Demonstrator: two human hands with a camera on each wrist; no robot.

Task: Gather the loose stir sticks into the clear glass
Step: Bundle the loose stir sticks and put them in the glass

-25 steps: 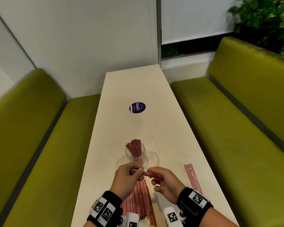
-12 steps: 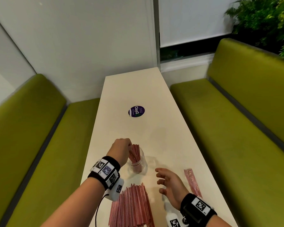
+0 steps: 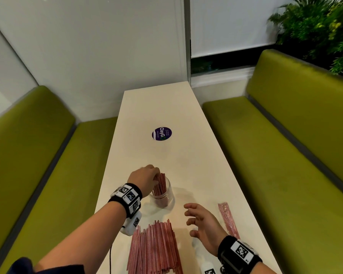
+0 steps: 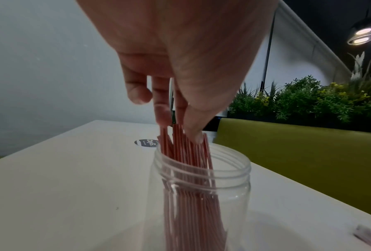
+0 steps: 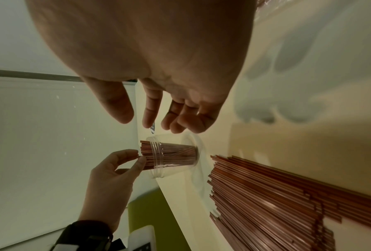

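Observation:
A clear glass [image 3: 166,197] stands on the white table, with a bunch of red-and-white stir sticks [image 3: 160,184] leaning inside it. My left hand [image 3: 156,176] hangs over the rim, and its thumb and fingers pinch the stick tops [image 4: 188,141]. The right wrist view shows that pinch from the side at the left hand [image 5: 138,157], beside the glass [image 5: 171,158]. A large loose pile of stir sticks [image 3: 154,248] lies at the near edge. Right of the pile, my right hand [image 3: 190,218] hovers empty with fingers spread.
A clear plastic sleeve [image 3: 228,220] of sticks lies near the table's right edge [image 3: 234,175]. A round purple sticker [image 3: 161,134] marks the table's middle. Green benches [image 3: 48,175] [image 3: 285,155] flank both sides. Plants [image 3: 315,26] stand at the back right.
A second ago both hands held a small bundle of sticks in front of the glass. My left hand has carried it into the glass; my right hand let go and opened.

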